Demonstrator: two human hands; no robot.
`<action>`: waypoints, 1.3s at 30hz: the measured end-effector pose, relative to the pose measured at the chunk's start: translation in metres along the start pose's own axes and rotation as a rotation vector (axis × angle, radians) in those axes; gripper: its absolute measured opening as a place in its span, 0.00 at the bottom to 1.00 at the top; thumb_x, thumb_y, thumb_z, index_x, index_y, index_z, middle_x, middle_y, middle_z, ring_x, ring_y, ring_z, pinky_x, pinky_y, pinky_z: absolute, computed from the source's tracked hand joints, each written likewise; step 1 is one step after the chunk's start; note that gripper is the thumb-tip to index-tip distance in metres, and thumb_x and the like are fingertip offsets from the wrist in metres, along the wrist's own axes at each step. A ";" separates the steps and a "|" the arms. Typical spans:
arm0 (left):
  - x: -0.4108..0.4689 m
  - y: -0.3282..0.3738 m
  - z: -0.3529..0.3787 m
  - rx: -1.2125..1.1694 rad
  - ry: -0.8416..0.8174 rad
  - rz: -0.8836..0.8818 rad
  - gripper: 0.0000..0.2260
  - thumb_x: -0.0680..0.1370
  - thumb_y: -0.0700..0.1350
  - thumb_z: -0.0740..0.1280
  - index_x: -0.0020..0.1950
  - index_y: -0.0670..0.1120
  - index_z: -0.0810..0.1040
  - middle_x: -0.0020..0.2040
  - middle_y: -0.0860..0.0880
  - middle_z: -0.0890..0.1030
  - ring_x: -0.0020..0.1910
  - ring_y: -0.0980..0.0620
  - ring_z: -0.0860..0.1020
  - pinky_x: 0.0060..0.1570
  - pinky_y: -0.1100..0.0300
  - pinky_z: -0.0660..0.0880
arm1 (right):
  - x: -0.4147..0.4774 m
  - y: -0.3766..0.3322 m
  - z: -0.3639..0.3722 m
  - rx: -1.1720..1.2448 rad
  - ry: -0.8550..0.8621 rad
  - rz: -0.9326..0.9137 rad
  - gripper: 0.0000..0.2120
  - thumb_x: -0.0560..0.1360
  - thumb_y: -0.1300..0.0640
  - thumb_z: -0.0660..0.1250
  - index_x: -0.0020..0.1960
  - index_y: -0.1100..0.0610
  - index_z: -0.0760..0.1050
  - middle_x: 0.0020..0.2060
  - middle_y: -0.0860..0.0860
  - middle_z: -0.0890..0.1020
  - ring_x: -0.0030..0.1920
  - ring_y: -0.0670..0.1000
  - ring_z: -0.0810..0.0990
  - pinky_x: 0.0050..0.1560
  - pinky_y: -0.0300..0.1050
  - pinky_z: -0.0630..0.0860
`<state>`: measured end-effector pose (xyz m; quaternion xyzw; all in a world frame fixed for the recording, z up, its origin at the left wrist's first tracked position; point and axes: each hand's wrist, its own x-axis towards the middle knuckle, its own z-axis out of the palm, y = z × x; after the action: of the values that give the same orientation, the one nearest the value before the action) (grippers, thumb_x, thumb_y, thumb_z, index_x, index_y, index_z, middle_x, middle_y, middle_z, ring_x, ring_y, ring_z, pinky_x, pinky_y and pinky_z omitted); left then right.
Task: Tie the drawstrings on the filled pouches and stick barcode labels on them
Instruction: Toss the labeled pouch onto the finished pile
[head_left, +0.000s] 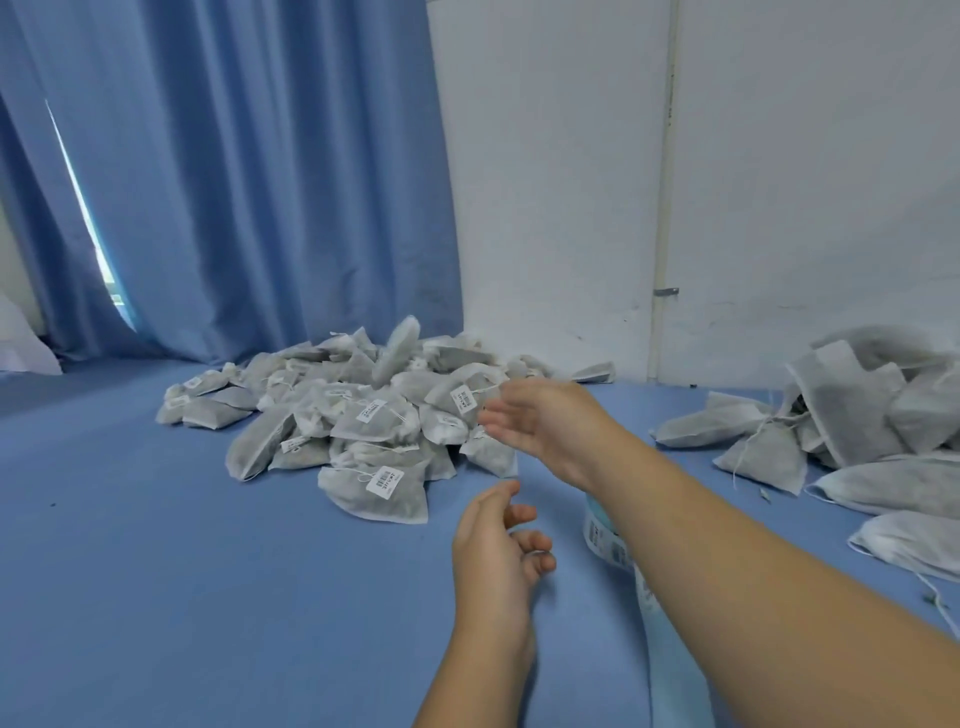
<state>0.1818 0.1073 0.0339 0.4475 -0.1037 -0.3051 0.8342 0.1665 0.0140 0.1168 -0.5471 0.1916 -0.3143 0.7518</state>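
Note:
A heap of tied grey pouches with white barcode labels (358, 415) lies on the blue table at centre. A second heap of pouches without labels (857, 441) lies at the right, drawstrings loose. My right hand (535, 421) hovers at the right edge of the labelled heap, fingers relaxed and spread, holding nothing. My left hand (498, 551) hangs above the table nearer to me, fingers loosely curled, empty. A strip of barcode labels (605, 545) lies under my right forearm, partly hidden.
The blue table (156, 571) stretches wide to the left and front. Blue curtains (234, 182) hang behind at left and a white wall (779, 182) stands behind at right. A single labelled pouch (379, 493) lies at the heap's near edge.

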 end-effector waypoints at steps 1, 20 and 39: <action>-0.003 0.001 0.002 -0.005 -0.024 0.005 0.05 0.79 0.41 0.65 0.48 0.42 0.81 0.38 0.45 0.76 0.22 0.52 0.71 0.22 0.61 0.69 | -0.006 0.002 -0.010 -0.002 0.023 0.008 0.02 0.79 0.66 0.62 0.49 0.64 0.74 0.47 0.62 0.81 0.45 0.56 0.83 0.49 0.46 0.81; -0.092 -0.044 0.131 0.327 -0.565 0.027 0.08 0.80 0.40 0.61 0.52 0.43 0.80 0.36 0.48 0.77 0.25 0.52 0.74 0.28 0.59 0.72 | -0.182 -0.014 -0.203 0.046 0.248 -0.066 0.10 0.78 0.64 0.60 0.56 0.67 0.76 0.48 0.65 0.84 0.40 0.57 0.84 0.36 0.44 0.79; -0.117 -0.193 0.197 0.456 -0.487 -0.021 0.09 0.79 0.37 0.60 0.52 0.44 0.79 0.37 0.46 0.76 0.24 0.54 0.73 0.24 0.59 0.70 | -0.234 -0.020 -0.309 0.057 0.725 -0.101 0.05 0.77 0.65 0.62 0.50 0.61 0.76 0.42 0.57 0.84 0.33 0.51 0.84 0.33 0.40 0.79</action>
<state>-0.0787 -0.0365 0.0031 0.5376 -0.3612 -0.3806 0.6601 -0.2049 -0.0470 0.0210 -0.3877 0.4094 -0.5300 0.6334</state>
